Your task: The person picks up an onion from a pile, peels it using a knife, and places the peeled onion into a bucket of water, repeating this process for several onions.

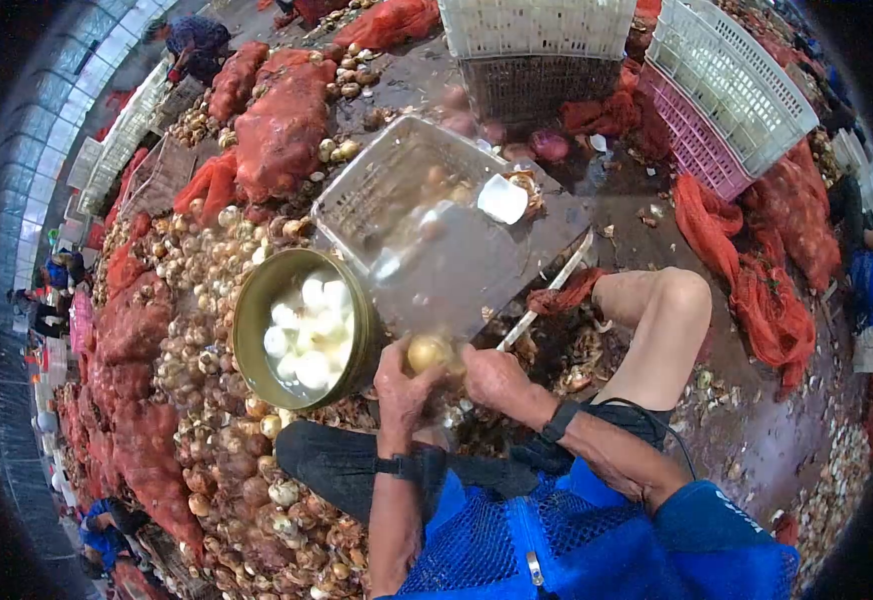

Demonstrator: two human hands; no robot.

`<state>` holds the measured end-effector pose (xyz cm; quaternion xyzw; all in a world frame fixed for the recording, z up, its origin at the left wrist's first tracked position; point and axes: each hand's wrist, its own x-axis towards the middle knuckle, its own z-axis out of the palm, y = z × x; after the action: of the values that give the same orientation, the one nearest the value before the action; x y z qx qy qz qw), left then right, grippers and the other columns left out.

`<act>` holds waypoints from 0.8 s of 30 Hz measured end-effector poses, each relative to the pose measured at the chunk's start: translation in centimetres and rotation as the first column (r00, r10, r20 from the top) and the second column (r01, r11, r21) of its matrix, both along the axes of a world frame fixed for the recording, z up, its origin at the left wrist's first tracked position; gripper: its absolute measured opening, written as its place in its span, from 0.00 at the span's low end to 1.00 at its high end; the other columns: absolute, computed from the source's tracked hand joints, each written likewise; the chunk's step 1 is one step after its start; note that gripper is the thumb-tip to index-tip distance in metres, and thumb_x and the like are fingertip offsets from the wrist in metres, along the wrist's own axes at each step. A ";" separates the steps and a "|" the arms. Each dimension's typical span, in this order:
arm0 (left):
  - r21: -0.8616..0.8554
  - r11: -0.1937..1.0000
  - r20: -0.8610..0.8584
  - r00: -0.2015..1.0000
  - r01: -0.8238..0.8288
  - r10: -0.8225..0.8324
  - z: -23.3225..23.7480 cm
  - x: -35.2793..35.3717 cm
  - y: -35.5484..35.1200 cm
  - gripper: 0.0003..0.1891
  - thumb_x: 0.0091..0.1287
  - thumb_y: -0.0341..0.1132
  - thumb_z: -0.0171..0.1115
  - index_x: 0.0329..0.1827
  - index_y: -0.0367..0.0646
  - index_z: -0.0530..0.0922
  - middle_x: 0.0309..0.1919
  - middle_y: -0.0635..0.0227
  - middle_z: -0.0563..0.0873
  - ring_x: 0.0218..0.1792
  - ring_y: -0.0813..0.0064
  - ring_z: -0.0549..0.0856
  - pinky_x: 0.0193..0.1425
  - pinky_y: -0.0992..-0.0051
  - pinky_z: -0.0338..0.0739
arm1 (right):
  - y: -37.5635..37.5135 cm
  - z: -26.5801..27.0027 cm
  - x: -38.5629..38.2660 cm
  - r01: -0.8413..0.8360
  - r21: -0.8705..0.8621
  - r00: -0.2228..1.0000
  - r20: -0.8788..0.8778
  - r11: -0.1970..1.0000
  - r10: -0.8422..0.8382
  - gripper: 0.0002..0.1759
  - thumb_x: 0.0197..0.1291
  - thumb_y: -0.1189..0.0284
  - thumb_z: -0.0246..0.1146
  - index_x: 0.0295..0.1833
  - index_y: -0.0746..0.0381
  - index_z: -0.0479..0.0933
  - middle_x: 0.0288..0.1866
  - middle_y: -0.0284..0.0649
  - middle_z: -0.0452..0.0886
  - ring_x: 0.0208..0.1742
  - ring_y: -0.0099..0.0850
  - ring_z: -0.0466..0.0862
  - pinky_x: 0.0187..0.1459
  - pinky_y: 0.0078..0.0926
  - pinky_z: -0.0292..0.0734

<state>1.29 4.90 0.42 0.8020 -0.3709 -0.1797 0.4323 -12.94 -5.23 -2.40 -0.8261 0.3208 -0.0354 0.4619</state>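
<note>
A yellow-brown onion (430, 353) sits in the fingers of my left hand (402, 390), which is closed around its left and lower side. My right hand (502, 380) is closed against the onion's right side; what its fingers hold, if anything, is hidden. Left of my hands, an olive-green bucket (244, 335) contains several peeled white onions (312, 335). Beyond my hands lies a worn, pale plastic crate (342, 190) with a grey flat surface (447, 285) in front, both partly blurred. A white cup-like piece (504, 200) rests at its right side.
Unpeeled onions (227, 400) are heaped at left beside red mesh sacks (282, 125). White crates (542, 30) and a pink crate (692, 140) are stacked ahead. Red netting (757, 290) lies on the wet floor at right. Another person (197, 45) bends at upper left.
</note>
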 end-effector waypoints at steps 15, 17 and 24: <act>-0.078 0.995 0.210 0.977 0.057 -0.040 -0.9 -0.9 -0.2 0.31 0.45 0.37 0.79 0.54 0.37 0.78 0.46 0.54 0.83 0.48 0.57 0.84 0.53 0.65 0.79 | 0.6 -0.5 -1.5 -0.070 -0.264 0.989 -0.147 0.962 0.032 0.11 0.56 0.71 0.61 0.40 0.67 0.72 0.26 0.54 0.83 0.31 0.53 0.86 0.31 0.49 0.81; -0.081 0.992 0.221 0.973 0.092 -0.072 -0.8 -0.9 -0.2 0.32 0.45 0.37 0.79 0.55 0.38 0.78 0.47 0.54 0.83 0.49 0.56 0.83 0.54 0.64 0.79 | 0.7 -0.4 -1.5 -0.064 -0.246 0.982 -0.187 0.967 0.018 0.08 0.57 0.73 0.59 0.39 0.66 0.71 0.28 0.55 0.83 0.32 0.55 0.86 0.33 0.51 0.81; -0.099 0.987 0.267 0.959 0.127 -0.097 -0.5 -1.0 -0.2 0.30 0.47 0.39 0.80 0.53 0.38 0.78 0.45 0.56 0.83 0.48 0.55 0.82 0.53 0.63 0.79 | 0.1 -1.1 -0.6 -0.054 -0.295 0.991 -0.135 0.954 0.015 0.06 0.57 0.76 0.57 0.38 0.68 0.73 0.28 0.56 0.83 0.32 0.53 0.86 0.32 0.49 0.82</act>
<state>0.29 4.72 -0.10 0.7701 -0.4791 -0.0751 0.4143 -13.50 -5.11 -3.48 -0.8923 0.3269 -0.0209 0.3107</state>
